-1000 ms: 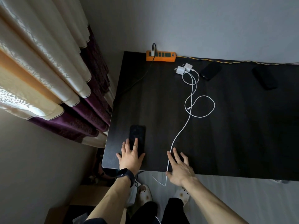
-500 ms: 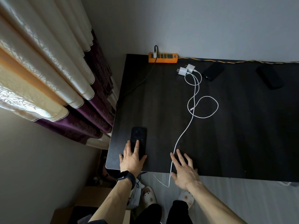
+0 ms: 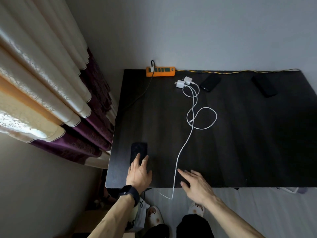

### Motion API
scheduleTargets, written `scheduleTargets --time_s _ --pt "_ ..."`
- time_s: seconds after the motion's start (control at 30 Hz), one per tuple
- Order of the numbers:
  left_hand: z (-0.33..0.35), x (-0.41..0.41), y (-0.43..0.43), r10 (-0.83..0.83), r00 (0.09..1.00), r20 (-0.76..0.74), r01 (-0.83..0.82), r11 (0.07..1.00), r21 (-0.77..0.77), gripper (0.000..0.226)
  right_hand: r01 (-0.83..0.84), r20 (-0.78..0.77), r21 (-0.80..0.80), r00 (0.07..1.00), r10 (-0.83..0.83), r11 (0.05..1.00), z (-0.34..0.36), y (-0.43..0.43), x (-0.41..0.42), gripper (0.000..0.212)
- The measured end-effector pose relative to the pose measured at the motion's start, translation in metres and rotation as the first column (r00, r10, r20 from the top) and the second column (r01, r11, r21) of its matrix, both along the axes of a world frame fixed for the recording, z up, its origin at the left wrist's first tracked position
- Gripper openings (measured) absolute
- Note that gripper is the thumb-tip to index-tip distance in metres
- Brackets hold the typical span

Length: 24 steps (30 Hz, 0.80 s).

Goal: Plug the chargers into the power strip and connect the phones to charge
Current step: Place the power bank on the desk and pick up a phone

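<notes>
- White chargers [image 3: 183, 81], two of them, lie side by side on the dark table [image 3: 248, 143] just in front of the orange power strip [image 3: 160, 71]. Their prongs are in no socket, and they have not moved in the last second.
- Flat and straight-fingered, the left hand [image 3: 139, 176] stays resting on the near end of the nearest phone [image 3: 138, 151]. It grips nothing, and the phone has not shifted.
- Spread and empty, the right hand [image 3: 197, 186] stays on the table's near edge. Its index finger is just beside the long white cable [image 3: 192, 134], which drops over that edge; there is no pinch on it.
- At the back lie a second phone [image 3: 210, 82] and a third phone [image 3: 264, 85], well apart from both hands, with no cable in either.
- Only the view has drifted slightly, so I judge the task not yet begun; plugging in the chargers comes first.
</notes>
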<state>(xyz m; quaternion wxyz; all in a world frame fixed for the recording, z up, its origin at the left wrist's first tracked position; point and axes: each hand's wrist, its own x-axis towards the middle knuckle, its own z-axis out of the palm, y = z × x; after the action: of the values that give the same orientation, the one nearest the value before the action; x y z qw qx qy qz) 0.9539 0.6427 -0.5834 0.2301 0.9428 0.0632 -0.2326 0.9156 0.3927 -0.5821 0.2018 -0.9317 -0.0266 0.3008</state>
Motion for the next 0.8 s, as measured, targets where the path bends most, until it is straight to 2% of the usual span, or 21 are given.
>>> scheduleTargets --time_s 0.2,0.43,0.67,0.8 --pt "0.02 0.044 -0.072 -0.17 0.983 0.065 0.172 0.985 -0.029 0.068 0.181 0.056 0.061 0.981 -0.184 0.982 0.016 -0.059 0.012 0.049" --pt "0.038 0.149 -0.177 -0.247 0.956 0.156 0.252 0.968 -0.016 0.064 0.275 0.133 0.036 0.952 -0.277 0.961 0.01 -0.158 0.116 0.044" --pt "0.023 0.272 -0.262 -0.295 0.94 0.174 0.288 0.956 0.062 0.061 0.31 0.194 -0.124 0.939 -0.283 0.943 -0.031 -0.241 0.248 0.055" --pt "0.006 0.333 -0.3 -0.316 0.934 0.164 0.302 0.948 0.104 0.064 0.303 0.201 -0.19 0.943 -0.265 0.934 -0.056 -0.278 0.293 0.064"
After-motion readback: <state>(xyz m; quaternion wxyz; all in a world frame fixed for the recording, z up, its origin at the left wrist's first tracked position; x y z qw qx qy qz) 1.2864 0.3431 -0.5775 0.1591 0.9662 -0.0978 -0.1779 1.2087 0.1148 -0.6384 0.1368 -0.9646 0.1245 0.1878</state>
